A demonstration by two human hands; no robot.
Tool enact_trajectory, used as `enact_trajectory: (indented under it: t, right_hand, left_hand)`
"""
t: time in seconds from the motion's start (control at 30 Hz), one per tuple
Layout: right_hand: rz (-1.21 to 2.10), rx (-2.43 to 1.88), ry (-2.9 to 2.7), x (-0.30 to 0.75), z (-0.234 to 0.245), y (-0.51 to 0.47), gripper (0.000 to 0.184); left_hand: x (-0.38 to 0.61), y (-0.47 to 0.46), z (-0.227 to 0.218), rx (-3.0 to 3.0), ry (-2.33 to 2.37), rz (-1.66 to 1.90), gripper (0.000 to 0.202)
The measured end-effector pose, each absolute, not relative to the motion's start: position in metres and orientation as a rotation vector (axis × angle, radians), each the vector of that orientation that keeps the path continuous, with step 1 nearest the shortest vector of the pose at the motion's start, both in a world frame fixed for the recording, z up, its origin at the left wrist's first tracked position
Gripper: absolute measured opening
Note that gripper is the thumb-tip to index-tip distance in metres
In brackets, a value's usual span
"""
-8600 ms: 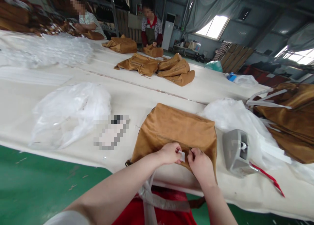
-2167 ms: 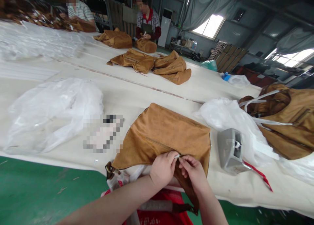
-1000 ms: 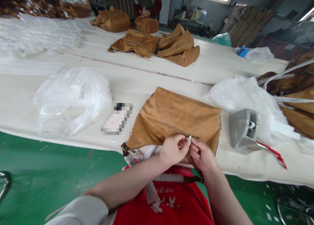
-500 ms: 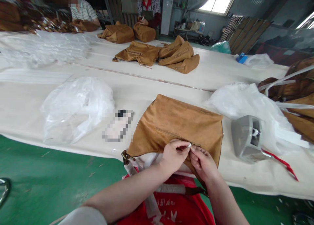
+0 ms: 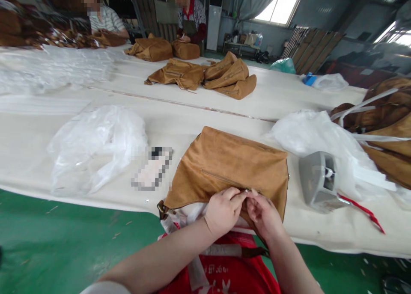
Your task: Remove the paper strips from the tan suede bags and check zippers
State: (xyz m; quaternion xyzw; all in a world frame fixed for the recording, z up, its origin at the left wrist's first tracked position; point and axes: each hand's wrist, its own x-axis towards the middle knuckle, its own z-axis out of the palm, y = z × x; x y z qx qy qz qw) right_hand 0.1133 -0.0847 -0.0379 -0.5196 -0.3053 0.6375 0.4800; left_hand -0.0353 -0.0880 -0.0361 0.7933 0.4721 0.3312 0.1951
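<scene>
A tan suede-like bag (image 5: pixel 237 152) lies flat at the table's front edge, a zipper (image 5: pixel 218 175) running across its face. At the zipper's right end, my left hand (image 5: pixel 224 210) is closed in a pinch. Facing it, my right hand (image 5: pixel 263 212) pinches at the same spot, so the fingertips of both hands meet. Between them shows a tiny white piece (image 5: pixel 247 191), mostly covered by the fingers. Below the bag, a strap wrapped in white (image 5: pixel 221 249) hangs over my red apron (image 5: pixel 224 270).
A grey tape dispenser (image 5: pixel 316 180) stands right of the bag, a red strip trailing from it. Crumpled clear plastic (image 5: pixel 96 148) and a blurred-out phone-like object (image 5: pixel 152 170) lie left. More plastic (image 5: pixel 302 129) is at right. Further tan bags (image 5: pixel 231 75) and two people are across the table.
My fingertips have drawn closer together over the white piece, which now shows less. The left hand's fingers have turned further over it. The whole view has shifted slightly.
</scene>
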Motion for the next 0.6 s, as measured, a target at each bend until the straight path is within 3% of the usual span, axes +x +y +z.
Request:
enact_trajectory:
  t: [0.13, 0.2, 0.4, 0.5, 0.6]
  right_hand:
    - [1.496, -1.301, -0.825, 0.108, -0.041, -0.083, 0.047]
    - [1.481, -1.311, -0.852, 0.106, -0.042, -0.083, 0.045]
    - [1.385, -1.409, -1.056, 0.112, -0.040, -0.086, 0.027]
    - [0.987, -1.614, -1.449, 0.124, -0.040, -0.089, 0.018]
    - [0.567, -1.796, -1.738, 0.138, -0.044, -0.090, 0.021]
  left_hand:
    - [-0.036, -0.081, -0.029, 1.783, 1.270, 1.061, 0.018]
    - [-0.038, -0.075, -0.023, 1.718, 1.290, 1.100, 0.018]
    - [-0.039, -0.040, 0.004, 2.291, 1.226, 0.854, 0.017]
    - [-0.030, -0.020, 0.012, 2.591, 1.148, 0.554, 0.012]
    - [-0.017, -0.004, 0.016, 2.735, 1.130, 0.361, 0.011]
